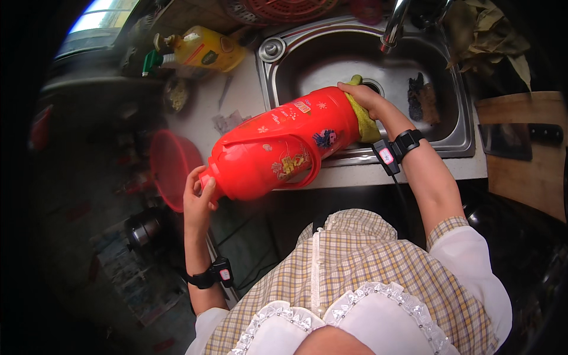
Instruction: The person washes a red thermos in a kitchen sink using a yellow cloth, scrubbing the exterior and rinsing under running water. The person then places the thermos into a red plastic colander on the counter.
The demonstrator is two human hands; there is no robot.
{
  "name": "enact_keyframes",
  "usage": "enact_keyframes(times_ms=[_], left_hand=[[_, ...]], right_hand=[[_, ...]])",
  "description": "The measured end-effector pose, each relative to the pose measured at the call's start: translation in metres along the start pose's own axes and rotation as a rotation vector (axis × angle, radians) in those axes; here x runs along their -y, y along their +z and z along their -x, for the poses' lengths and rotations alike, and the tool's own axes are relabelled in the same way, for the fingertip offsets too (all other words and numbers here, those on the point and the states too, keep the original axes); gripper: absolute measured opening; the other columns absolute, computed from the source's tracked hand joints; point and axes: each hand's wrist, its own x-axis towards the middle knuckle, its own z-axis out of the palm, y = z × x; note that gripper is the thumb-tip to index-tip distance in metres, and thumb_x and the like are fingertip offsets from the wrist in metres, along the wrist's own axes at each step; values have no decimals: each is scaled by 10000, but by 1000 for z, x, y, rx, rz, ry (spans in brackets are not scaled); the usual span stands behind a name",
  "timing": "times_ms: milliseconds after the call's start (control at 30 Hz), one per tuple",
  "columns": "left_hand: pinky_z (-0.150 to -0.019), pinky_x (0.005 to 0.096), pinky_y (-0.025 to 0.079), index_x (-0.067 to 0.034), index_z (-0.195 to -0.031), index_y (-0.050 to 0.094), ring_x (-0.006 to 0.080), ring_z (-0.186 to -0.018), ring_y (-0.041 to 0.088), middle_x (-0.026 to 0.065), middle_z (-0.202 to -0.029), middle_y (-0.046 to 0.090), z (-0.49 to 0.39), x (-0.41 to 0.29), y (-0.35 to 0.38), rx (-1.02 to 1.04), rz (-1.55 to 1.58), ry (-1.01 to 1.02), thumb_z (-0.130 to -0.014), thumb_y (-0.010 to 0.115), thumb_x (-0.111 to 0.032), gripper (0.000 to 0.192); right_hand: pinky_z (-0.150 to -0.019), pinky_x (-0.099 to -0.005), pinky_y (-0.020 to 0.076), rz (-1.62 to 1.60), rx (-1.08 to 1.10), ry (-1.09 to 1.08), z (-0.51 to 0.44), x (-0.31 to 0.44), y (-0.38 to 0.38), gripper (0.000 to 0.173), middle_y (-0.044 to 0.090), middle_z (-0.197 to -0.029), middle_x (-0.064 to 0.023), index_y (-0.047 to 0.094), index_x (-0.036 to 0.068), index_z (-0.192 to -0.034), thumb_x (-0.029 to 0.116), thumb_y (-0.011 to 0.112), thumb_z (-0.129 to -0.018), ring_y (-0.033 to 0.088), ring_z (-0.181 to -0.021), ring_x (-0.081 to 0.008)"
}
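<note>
A red thermos flask [284,137] with printed decorations lies on its side in the air between my hands, over the counter's front edge and the near rim of the sink. My left hand [199,191] grips its narrow top at the lower left. At the other end, my right hand [366,100] presses a yellow-green cloth [367,122] against the base. The flask's looped red handle [313,166] faces my body. Below the right hand is the stainless-steel sink [319,57], its drain partly hidden by that hand.
A chrome faucet [392,31] rises behind the sink. Dark and brown scraps [424,97] lie in the basin. At right, a cleaver [510,137] rests on a wooden cutting board [528,177]. A yellow bottle [208,49] stands back left; a red plastic basin [171,164] is beside my left hand.
</note>
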Motion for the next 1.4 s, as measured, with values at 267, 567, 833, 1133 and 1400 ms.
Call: enact_keyframes(times_ms=[267, 567, 833, 1133, 1400], left_hand=[[-850, 274, 485, -85, -1371, 405, 145, -983, 571, 84, -1150, 559, 33, 4, -11, -54, -3, 163, -826, 730, -93, 635], [-768, 251, 477, -83, -1294, 453, 114, -896, 570, 67, -1015, 584, 30, 9, 2, -221, -254, 351, -889, 675, -134, 465], [-755, 249, 475, -83, -1280, 468, 110, -849, 570, 61, -973, 593, 30, 4, 4, -226, -299, 360, -895, 670, -145, 440], [-934, 295, 436, -28, -1281, 453, 170, -1058, 543, 99, -1155, 558, 30, 12, 4, -161, -282, 366, -911, 647, -125, 429], [-909, 311, 456, -21, -1283, 453, 202, -1031, 568, 85, -1124, 564, 37, 19, 0, -208, -324, 364, -906, 667, -190, 465]], right_hand=[[-896, -381, 477, 400, 138, -7, -45, 38, 47, 409, 672, -1119, -146, 629, -9, -1150, 330, 470, -986, 648, -996, -234], [-980, -507, 411, 883, -411, -355, -12, 24, 101, 611, 595, -1236, -235, 615, 4, -1188, 520, 486, -887, 546, -1170, -395], [-971, -497, 415, 616, -107, -495, 47, 31, 153, 664, 622, -1156, -283, 631, -59, -1104, 549, 500, -872, 582, -1102, -428], [-902, -458, 339, 770, -220, -1107, 130, -4, 251, 436, 535, -1186, -153, 566, 51, -1202, 337, 578, -874, 457, -1131, -319], [-902, -436, 408, 909, -269, -979, 52, 3, 154, 446, 642, -1075, -125, 642, 59, -1079, 436, 545, -860, 570, -1067, -293]])
